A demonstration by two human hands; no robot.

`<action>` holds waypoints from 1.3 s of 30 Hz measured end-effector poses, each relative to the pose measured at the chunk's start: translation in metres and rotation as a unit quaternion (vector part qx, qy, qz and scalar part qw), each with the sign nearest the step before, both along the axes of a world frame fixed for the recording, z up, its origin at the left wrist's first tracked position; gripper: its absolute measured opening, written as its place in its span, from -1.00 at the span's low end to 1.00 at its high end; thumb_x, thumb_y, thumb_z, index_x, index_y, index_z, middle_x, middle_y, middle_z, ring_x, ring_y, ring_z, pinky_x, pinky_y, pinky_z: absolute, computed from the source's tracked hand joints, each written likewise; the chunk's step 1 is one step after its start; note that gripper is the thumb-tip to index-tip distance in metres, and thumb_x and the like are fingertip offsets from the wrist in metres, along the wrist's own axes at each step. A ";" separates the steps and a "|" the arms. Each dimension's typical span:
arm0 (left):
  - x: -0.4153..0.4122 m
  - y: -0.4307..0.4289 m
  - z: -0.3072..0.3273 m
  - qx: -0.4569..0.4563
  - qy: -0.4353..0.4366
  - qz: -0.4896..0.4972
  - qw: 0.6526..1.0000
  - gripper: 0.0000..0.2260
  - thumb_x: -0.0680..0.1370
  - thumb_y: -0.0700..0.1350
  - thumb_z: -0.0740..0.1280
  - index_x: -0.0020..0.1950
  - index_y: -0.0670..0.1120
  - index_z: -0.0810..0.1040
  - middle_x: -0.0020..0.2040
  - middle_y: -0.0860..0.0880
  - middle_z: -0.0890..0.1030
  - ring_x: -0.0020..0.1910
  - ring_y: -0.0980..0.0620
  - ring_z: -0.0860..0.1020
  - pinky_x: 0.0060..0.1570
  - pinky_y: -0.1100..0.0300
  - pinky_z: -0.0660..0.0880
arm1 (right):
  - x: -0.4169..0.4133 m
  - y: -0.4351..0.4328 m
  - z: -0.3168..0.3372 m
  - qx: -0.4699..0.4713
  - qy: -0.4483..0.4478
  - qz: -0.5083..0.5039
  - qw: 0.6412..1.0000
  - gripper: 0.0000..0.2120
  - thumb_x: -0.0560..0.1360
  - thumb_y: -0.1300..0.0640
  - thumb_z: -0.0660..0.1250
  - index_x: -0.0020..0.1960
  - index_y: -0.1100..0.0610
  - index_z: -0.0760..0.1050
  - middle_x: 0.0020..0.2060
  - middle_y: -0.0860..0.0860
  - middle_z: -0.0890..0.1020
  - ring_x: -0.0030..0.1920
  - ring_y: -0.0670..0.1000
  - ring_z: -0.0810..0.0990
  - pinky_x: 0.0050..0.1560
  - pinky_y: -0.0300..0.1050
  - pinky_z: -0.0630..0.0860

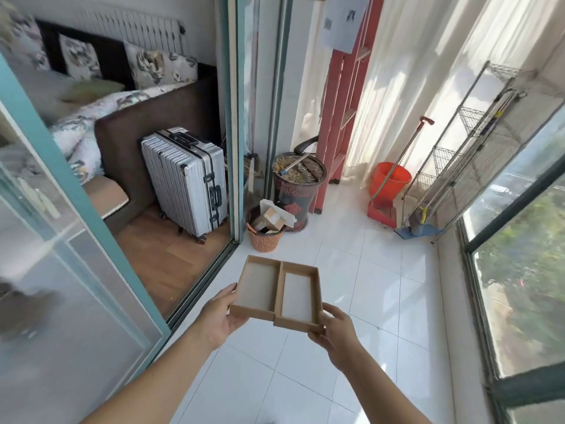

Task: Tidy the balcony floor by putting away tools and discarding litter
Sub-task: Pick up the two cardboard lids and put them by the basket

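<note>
Both hands, left hand point(218, 316) and right hand point(333, 335), fingers gripping empty cardboard trays point(276, 290) above cleared floor tiles point(351, 270); still undiscarded, litter basket point(264, 235) ahead near full; mop point(419, 224) standing by rack.

White tiled floor point(351, 286) fills centre and lower frame, sunlit. Teal-framed sliding glass door point(55, 240) at left; bed point(76, 123) and grey suitcase point(186, 179) beyond it, upper left. Sheer curtain point(406, 81) upper right, backlit. Dark-framed window point(519, 270) along right edge, greenery outside.
</note>
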State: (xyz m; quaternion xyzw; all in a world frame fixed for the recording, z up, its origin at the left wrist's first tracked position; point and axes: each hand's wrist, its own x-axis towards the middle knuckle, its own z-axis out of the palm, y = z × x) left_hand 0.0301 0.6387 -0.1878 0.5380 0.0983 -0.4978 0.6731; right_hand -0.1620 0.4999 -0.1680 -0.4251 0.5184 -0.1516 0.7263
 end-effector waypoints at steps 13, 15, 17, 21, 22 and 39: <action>0.052 -0.141 -0.016 0.012 0.021 0.012 1.000 -0.65 0.60 -0.17 0.25 0.39 -0.03 0.41 0.08 -0.10 0.60 -0.06 -0.08 0.59 -0.33 0.19 0.61 | 0.056 -0.146 -0.014 0.024 0.010 0.015 1.000 -0.74 0.58 0.34 0.12 0.22 0.20 0.44 -0.14 0.14 0.57 -0.23 0.09 0.53 -0.19 -0.09 0.56; 0.068 -0.160 -0.024 0.016 0.026 0.010 0.999 -0.63 0.60 -0.16 0.26 0.41 -0.02 0.40 0.12 -0.12 0.59 -0.06 -0.08 0.60 -0.32 0.18 0.60 | 0.071 -0.164 -0.018 0.034 0.007 0.011 0.999 -0.76 0.58 0.34 0.12 0.20 0.21 0.44 -0.15 0.14 0.57 -0.24 0.08 0.53 -0.18 -0.08 0.55; 0.089 -0.182 -0.031 0.015 0.028 0.007 0.999 -0.63 0.60 -0.15 0.26 0.41 -0.02 0.40 0.11 -0.10 0.59 -0.07 -0.07 0.60 -0.29 0.17 0.59 | 0.092 -0.187 -0.024 0.038 0.009 0.009 0.999 -0.77 0.59 0.35 0.12 0.18 0.21 0.44 -0.15 0.14 0.57 -0.23 0.09 0.53 -0.17 -0.08 0.55; 0.134 -0.225 -0.040 0.007 0.037 0.011 0.999 -0.63 0.60 -0.15 0.25 0.41 -0.01 0.39 0.13 -0.10 0.59 -0.03 -0.08 0.59 -0.15 0.12 0.55 | 0.142 -0.234 -0.033 0.041 0.020 0.016 0.999 -0.75 0.59 0.34 0.13 0.22 0.21 0.45 -0.08 0.17 0.58 -0.19 0.11 0.55 -0.16 -0.07 0.57; 0.152 -0.239 -0.043 0.006 0.040 0.012 0.999 -0.63 0.60 -0.15 0.25 0.41 -0.01 0.39 0.13 -0.09 0.60 -0.03 -0.08 0.59 -0.13 0.11 0.55 | 0.161 -0.250 -0.035 0.046 0.023 0.019 0.999 -0.73 0.58 0.34 0.14 0.24 0.22 0.44 -0.07 0.18 0.58 -0.18 0.12 0.56 -0.15 -0.06 0.58; 0.352 -0.372 -0.062 0.059 0.041 0.033 0.997 -0.61 0.57 -0.25 0.25 0.39 0.00 0.42 0.15 -0.07 0.58 -0.05 -0.04 0.56 -0.09 0.12 0.52 | 0.374 -0.408 -0.068 0.087 0.059 0.080 0.991 -0.61 0.53 0.41 0.15 0.33 0.23 0.37 -0.08 0.22 0.59 -0.14 0.19 0.60 -0.08 0.04 0.59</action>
